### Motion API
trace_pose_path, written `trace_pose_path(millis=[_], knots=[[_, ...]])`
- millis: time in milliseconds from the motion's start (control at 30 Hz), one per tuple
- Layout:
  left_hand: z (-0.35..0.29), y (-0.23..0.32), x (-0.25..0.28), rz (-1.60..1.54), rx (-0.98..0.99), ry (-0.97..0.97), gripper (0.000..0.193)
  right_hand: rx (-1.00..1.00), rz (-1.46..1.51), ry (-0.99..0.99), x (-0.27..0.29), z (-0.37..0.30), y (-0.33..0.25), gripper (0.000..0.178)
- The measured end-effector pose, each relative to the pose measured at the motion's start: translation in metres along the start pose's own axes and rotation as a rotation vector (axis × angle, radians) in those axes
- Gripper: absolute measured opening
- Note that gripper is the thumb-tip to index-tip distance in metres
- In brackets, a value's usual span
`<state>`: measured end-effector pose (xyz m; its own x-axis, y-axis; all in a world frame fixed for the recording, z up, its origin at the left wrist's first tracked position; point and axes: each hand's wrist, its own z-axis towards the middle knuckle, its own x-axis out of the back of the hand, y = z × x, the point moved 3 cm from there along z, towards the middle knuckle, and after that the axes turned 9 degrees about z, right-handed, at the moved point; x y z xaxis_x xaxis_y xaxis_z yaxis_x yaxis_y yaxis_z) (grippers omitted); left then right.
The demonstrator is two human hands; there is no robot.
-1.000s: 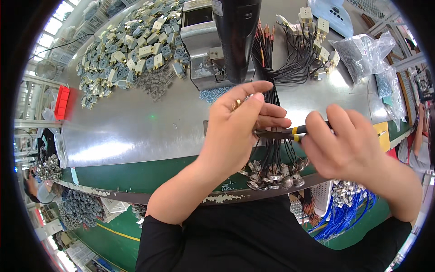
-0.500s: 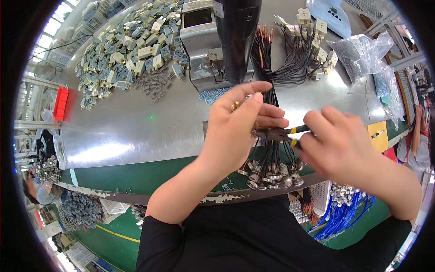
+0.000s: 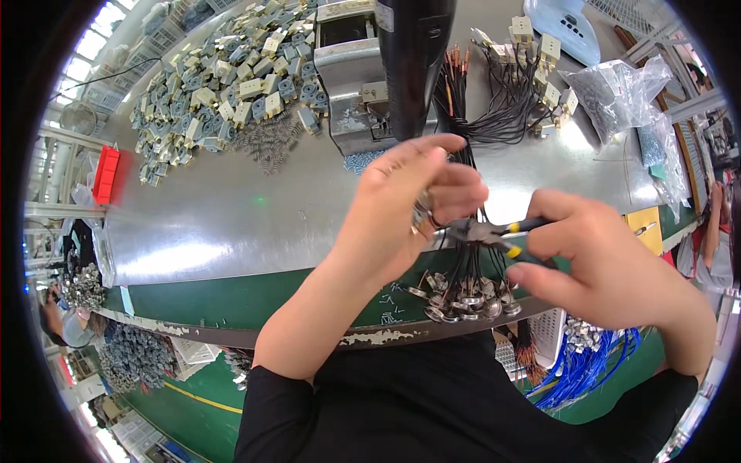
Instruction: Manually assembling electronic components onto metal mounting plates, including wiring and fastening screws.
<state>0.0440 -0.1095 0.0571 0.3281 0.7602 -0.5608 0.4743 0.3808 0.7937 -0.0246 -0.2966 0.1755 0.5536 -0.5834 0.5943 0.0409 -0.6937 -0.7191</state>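
My right hand grips diagonal-cutting-type pliers with dark handles and yellow bands; the handles are spread. My left hand is cupped with bent fingers around a small shiny metal part, mostly hidden by the palm. The jaws of the pliers reach up to this part, but whether they touch it I cannot tell. Below the pliers, thin black wires run down to a cluster of round metal heads at the bench's near edge. Behind my hands the black cable bundle continues to cream connector blocks.
A machine with a black cylinder stands at the back centre. Left of it lie a heap of grey and cream blocks and springs. Blue screws lie at its foot. A plastic bag and blue scale are at right.
The pliers' handles have spread apart and my right hand's fingers have loosened round them. My left hand has turned slightly, its fingers curling more, and a brass-coloured ring-like piece no longer shows by its thumb.
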Motion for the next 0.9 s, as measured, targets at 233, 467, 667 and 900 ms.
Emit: trace_pose_path(millis=[233,467,667,900], knots=[[-0.002,-0.001,0.005,-0.252,0.054,0.02,0.029,0.217,-0.307,0.124,0.002,0.004,0.001,0.032],[-0.006,0.0,-0.006,-0.187,0.094,0.131,0.03,0.275,-0.363,0.173,-0.003,0.01,0.004,0.026],[-0.008,0.001,-0.012,-0.167,0.077,0.137,0.028,0.293,-0.491,0.213,-0.009,0.009,0.004,0.022],[-0.009,0.001,-0.013,-0.13,0.018,0.161,0.028,0.253,-0.525,0.187,-0.011,0.01,0.003,0.024]])
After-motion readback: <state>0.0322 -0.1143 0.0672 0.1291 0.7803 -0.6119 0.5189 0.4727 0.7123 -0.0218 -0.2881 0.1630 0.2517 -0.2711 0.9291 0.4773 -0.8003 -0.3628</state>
